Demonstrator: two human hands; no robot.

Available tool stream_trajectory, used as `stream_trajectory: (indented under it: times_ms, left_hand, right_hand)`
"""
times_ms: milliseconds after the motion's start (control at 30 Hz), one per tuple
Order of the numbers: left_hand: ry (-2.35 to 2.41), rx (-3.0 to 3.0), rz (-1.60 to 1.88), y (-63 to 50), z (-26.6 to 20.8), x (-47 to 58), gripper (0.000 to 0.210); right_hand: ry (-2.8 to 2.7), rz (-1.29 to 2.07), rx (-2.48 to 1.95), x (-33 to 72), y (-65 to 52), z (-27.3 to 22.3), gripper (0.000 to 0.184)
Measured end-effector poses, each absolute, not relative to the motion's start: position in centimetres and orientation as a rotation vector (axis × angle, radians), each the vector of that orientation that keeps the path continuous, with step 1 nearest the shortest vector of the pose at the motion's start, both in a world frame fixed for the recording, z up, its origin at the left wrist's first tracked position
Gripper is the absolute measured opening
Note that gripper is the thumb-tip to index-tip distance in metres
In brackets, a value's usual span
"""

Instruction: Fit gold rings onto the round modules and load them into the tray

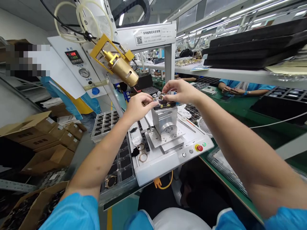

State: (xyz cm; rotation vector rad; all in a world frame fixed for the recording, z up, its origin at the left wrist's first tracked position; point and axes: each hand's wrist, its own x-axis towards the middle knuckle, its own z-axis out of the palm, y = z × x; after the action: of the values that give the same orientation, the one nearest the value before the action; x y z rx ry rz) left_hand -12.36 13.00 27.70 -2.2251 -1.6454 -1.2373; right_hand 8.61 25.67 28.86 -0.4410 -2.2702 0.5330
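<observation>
A dark fixture (164, 104) with small yellowish tabs sits on top of a silver metal block (165, 119), which is mounted on the white machine base (153, 166). At the fixture's left side is my left hand (139, 107), fingers curled and thumb reaching to its edge. My right hand (178, 91) comes from the other side, thumb and fingers closed together over its top. Whatever small part lies between the fingertips is too small and covered to name. A gold dispensing cylinder (124, 72) hangs tilted above my left hand.
Round watch cases (143, 156) lie on the base's left side, beside a black tray (124, 153). Tweezers (188, 125) rest right of the block. A red emergency button (199, 148) is at the front edge. A co-worker's hands (231, 90) are across the green bench.
</observation>
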Motion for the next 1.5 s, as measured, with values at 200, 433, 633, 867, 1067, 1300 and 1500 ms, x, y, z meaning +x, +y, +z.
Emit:
stream_trajectory:
  times_ms: [200,433,633,867,1067,1300,1500]
  left_hand:
    - [-1.773,-2.458,-0.739,16.1,29.5,-11.6,0.034]
    - [-1.669,-2.435,-0.826,16.3,29.3,-10.9,0.022]
    - [-1.765,-2.4,-0.593,17.1,30.4,-9.3,0.02]
    - [-1.663,-2.476,-0.426,14.7,28.7,-8.9,0.055]
    - [-1.632,-2.548,-0.596,13.4,27.5,-10.3,0.061]
    - [-1.284,-2.524,-1.477,3.2,16.8,-8.5,0.037]
    - [-2.075,-2.701,-1.757,-1.8,3.9,-3.8,0.022]
  right_hand:
    - [-2.041,0.659,-0.546,15.3,20.4,25.8,0.039]
    - [-1.825,0.946,-0.73,21.4,16.4,19.9,0.055]
    - [-1.742,1.103,-0.88,23.8,14.9,15.0,0.057]
    - [-1.785,1.067,-1.2,26.2,14.4,7.6,0.053]
    - [-2.058,0.952,-1.457,25.1,14.6,2.4,0.077]
    - [-2.199,0.773,-1.52,23.8,13.6,-0.7,0.087]
    - [-2.055,0.804,-1.395,23.1,13.7,-2.0,0.089]
